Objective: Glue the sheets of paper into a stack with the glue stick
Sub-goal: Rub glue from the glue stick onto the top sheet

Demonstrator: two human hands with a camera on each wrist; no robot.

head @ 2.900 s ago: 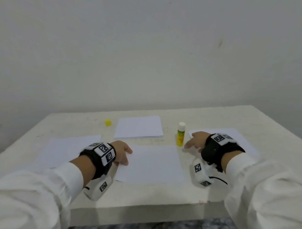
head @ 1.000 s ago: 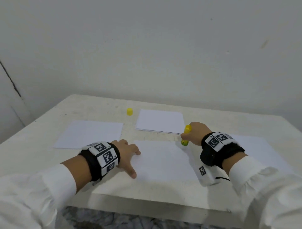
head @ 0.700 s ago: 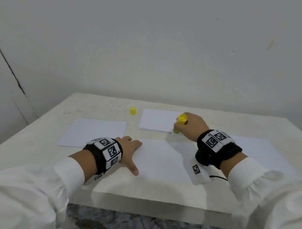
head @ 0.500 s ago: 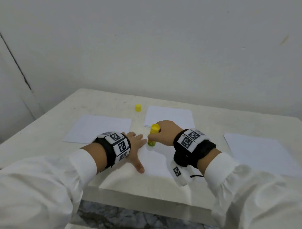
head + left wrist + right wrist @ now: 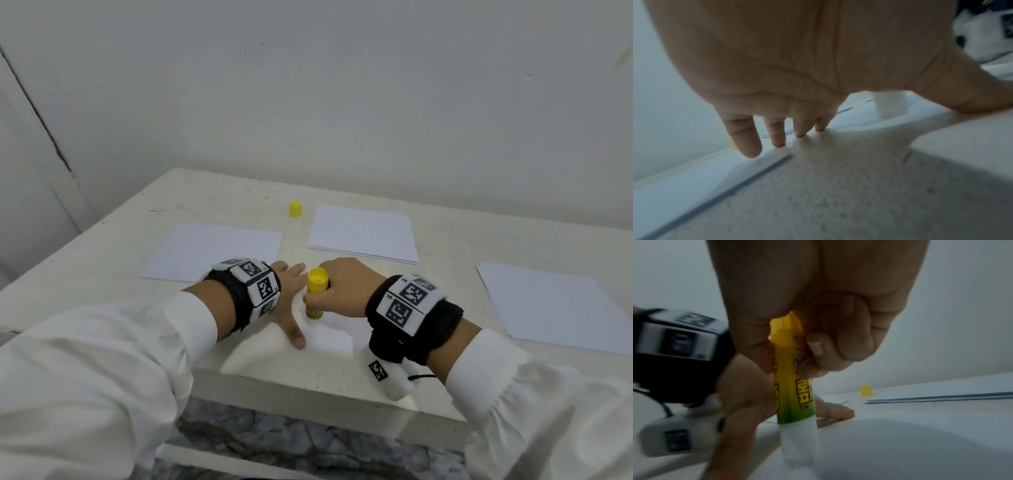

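My right hand (image 5: 337,291) grips the yellow-green glue stick (image 5: 315,296) upside down, its white glue end (image 5: 799,446) pressed on the near sheet of paper (image 5: 329,337). The same stick (image 5: 792,378) fills the middle of the right wrist view, wrapped by curled fingers (image 5: 818,345). My left hand (image 5: 287,301) lies flat on that sheet's left part, fingers (image 5: 748,136) straight and spread, thumb pointing toward me. The stick stands right beside the left hand's fingers. Most of the near sheet is hidden under both hands.
A thin stack of white sheets (image 5: 363,234) lies at the back centre, with the yellow cap (image 5: 295,209) to its left. Single sheets lie at the left (image 5: 212,250) and right (image 5: 551,308). The table's front edge (image 5: 308,387) runs below my wrists; a wall stands behind.
My right hand picked up the standing glue stick, turned it over and dragged it leftward across the near sheet to the left hand. The left hand stayed pressed on the sheet. My head turned left.
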